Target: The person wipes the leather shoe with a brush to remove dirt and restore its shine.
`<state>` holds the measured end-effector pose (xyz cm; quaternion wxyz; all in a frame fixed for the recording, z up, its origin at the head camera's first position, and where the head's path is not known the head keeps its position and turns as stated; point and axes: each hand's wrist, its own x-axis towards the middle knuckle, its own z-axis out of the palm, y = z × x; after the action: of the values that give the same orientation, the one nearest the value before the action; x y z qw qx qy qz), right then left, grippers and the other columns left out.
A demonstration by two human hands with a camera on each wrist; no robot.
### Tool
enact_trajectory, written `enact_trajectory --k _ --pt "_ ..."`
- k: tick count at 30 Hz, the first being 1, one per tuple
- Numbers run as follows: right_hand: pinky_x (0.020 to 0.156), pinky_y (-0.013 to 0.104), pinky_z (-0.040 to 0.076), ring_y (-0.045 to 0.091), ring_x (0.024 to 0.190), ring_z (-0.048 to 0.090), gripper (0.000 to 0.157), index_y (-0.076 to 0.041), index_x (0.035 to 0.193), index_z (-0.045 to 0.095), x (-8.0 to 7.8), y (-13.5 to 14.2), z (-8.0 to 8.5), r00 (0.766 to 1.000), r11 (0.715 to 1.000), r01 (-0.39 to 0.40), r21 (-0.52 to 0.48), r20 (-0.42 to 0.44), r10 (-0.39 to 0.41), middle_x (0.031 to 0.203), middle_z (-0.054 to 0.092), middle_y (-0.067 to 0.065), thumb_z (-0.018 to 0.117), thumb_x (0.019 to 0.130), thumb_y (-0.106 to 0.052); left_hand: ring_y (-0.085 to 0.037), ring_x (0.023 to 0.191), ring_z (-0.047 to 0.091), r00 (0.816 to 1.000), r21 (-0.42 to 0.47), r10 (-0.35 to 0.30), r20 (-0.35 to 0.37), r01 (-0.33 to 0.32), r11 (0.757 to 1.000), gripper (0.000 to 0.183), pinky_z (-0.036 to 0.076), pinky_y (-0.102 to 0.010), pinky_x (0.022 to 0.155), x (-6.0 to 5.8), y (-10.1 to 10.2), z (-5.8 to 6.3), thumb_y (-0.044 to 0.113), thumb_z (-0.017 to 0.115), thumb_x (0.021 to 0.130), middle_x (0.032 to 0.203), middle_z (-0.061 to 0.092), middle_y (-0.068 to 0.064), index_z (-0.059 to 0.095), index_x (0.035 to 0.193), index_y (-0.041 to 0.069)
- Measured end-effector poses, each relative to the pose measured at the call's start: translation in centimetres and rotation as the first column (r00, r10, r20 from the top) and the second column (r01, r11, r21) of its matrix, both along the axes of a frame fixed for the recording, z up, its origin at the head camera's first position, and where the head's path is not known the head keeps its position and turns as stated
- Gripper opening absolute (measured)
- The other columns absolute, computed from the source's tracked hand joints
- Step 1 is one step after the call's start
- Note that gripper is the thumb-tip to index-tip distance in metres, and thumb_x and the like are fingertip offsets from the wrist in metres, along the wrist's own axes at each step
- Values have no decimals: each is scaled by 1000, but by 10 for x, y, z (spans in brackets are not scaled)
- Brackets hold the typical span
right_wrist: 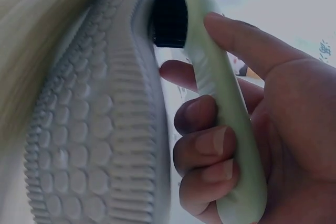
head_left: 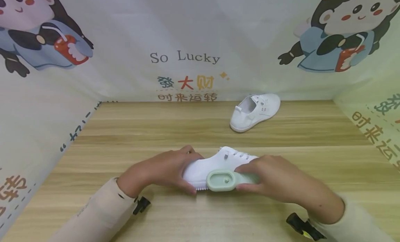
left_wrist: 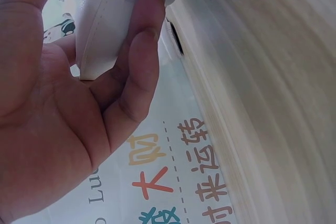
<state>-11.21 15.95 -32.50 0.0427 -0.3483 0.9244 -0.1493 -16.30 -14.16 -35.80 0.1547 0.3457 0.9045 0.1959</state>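
Note:
A white lace-up shoe (head_left: 204, 167) is held low over the table, its laces toward the right. My left hand (head_left: 175, 167) grips the shoe's back end, thumb on the near side; in the left wrist view the fingers (left_wrist: 142, 66) curl round it. My right hand (head_left: 272, 176) holds a pale green brush (head_left: 222, 180) by its handle, fingers wrapped round it. In the right wrist view, the black bristles (right_wrist: 170, 18) press at the shoe's side just above the studded sole (right_wrist: 89, 145). The right hand hides the shoe's front end in the head view.
A second white shoe (head_left: 256, 111) lies farther back on the wood-grain table (head_left: 150, 127), right of centre. Printed white cloth (head_left: 187, 30) with cartoon figures and lettering walls the back and both sides. Small black devices (head_left: 142, 204) are worn at both wrists.

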Motion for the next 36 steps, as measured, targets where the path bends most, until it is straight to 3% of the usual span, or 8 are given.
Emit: enact_trajectory --k 12,22,36 --pt "71 30 53 0 81 62 25 -27 107 74 3 -10 -7 997 1000 -25 -13 -76 24 90 70 -17 72 89 -45 -10 92 58 1000 15 -10 -15 10 1000 80 50 -30 84 0 0 0 48 90 67 114 54 7 57 137 26" --pt "72 31 54 0 81 62 28 -26 109 74 2 -6 -5 998 999 -33 -9 -57 33 91 70 -16 70 90 -46 -10 91 58 1000 0 -3 -13 3 1000 81 50 -30 82 0 0 0 48 90 68 114 53 6 56 138 26" --pt "75 36 56 4 86 66 40 -22 117 74 1 13 3 998 998 51 35 -31 -50 99 74 -10 67 91 -51 -10 95 57 1000 5 -5 5 5 1000 81 49 -31 87 -1 -2 0 48 89 68 117 53 6 56 138 24"
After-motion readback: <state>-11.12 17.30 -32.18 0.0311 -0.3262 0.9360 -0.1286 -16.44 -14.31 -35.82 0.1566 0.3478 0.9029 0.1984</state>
